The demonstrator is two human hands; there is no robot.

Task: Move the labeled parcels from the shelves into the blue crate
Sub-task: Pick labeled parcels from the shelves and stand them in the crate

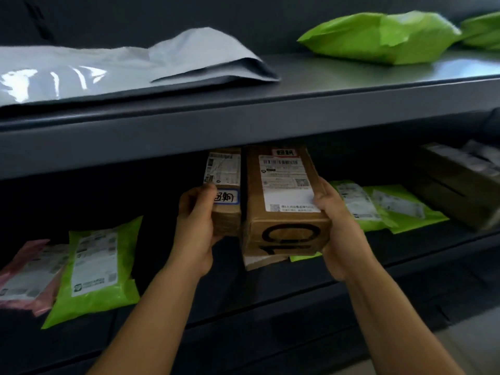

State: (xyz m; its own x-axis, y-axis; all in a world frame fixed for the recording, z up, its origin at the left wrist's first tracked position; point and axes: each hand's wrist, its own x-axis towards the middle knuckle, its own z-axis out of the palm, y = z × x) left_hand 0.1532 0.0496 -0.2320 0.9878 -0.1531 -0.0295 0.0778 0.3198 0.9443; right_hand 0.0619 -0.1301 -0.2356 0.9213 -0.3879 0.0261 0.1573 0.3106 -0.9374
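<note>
Two labeled cardboard parcels sit side by side at the front of the lower shelf (270, 290). My left hand (196, 226) grips the narrow box (226, 185) on the left, thumb on its top beside a blue-framed sticker. My right hand (341, 231) grips the wider box (284, 201) from its right side, thumb on the white shipping label. The wider box has a large black mark on its front face. The two boxes touch each other. No blue crate is in view.
Labeled green mailers (97, 269) and a pink one (27, 274) lie on the lower shelf at left; more green mailers (384, 204) and a dark box (457, 182) at right. The upper shelf (243, 117) carries a grey poly bag (108, 66) and green bags (384, 36).
</note>
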